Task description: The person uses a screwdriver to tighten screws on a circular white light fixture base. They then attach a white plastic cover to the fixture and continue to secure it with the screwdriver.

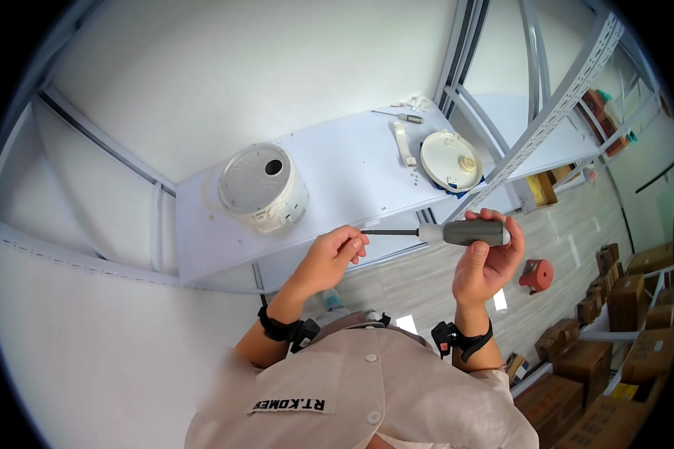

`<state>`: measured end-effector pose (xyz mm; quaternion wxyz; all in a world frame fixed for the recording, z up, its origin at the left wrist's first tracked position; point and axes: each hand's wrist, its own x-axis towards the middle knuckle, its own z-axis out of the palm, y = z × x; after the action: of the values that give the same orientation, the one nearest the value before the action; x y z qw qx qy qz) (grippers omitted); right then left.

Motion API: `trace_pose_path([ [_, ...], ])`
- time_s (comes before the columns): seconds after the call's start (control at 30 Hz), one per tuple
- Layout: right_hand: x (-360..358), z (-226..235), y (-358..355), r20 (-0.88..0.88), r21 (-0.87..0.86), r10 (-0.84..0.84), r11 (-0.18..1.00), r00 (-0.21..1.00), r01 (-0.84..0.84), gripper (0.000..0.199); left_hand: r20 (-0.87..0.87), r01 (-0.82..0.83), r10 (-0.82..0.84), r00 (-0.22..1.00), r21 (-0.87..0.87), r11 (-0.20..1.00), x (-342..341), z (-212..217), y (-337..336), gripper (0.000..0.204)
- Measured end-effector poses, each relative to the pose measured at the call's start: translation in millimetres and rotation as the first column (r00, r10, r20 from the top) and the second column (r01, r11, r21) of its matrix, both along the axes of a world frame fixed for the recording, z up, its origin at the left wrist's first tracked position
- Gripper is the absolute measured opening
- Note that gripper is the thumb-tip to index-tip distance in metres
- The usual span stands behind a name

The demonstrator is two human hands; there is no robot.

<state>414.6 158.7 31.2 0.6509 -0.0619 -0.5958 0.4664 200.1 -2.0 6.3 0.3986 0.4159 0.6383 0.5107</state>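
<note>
A screwdriver point(466, 233) with a grey handle and dark shaft lies level in front of me, above the table's near edge. Its handle rests in the fingers and thumb of my right hand point(487, 262). My left hand point(334, 256) is closed, fingertips pinched at the screwdriver's tip; whether a small part is also between them is hidden. Beyond my left hand, a round white pot-like housing point(255, 179) with a dark hole in its top stands on the white table point(337, 172). A round cream lid point(443, 163) lies at the table's right, beside a cream handle-shaped piece point(402, 142).
A second screwdriver point(410, 117) lies at the back of the table near crumpled white material point(419, 103). Small screws point(416, 176) are scattered by the lid. A metal shelf post point(550, 123) rises at right. On the floor are a red stool point(537, 276) and cardboard boxes point(584, 367).
</note>
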Motion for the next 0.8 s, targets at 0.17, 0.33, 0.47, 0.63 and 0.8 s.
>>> trace_pose_path([
  [0.17,15,2,1,0.037,0.016,-0.001,1.000,0.999,0.001,0.057,0.034,-0.013,0.011,0.999,0.064,0.998,16,-4,-4,0.020],
  [0.33,24,2,-1,0.043,0.029,0.033,0.999,0.999,-0.034,0.054,0.152,-0.070,0.044,0.987,0.173,0.982,28,-14,-6,0.017],
  [0.47,30,-4,1,0.036,0.005,0.043,0.999,0.998,-0.044,0.057,0.214,-0.069,0.028,0.976,0.185,0.980,37,-21,-8,0.014],
  [0.63,40,-8,6,0.032,0.010,0.038,0.999,0.999,-0.038,0.057,0.204,-0.119,0.073,0.976,0.227,0.967,44,-23,-5,0.014],
  [0.8,48,-9,6,0.033,-0.019,0.046,0.999,0.998,-0.046,0.057,0.138,-0.139,0.100,0.985,0.319,0.938,52,-25,-1,0.011],
])
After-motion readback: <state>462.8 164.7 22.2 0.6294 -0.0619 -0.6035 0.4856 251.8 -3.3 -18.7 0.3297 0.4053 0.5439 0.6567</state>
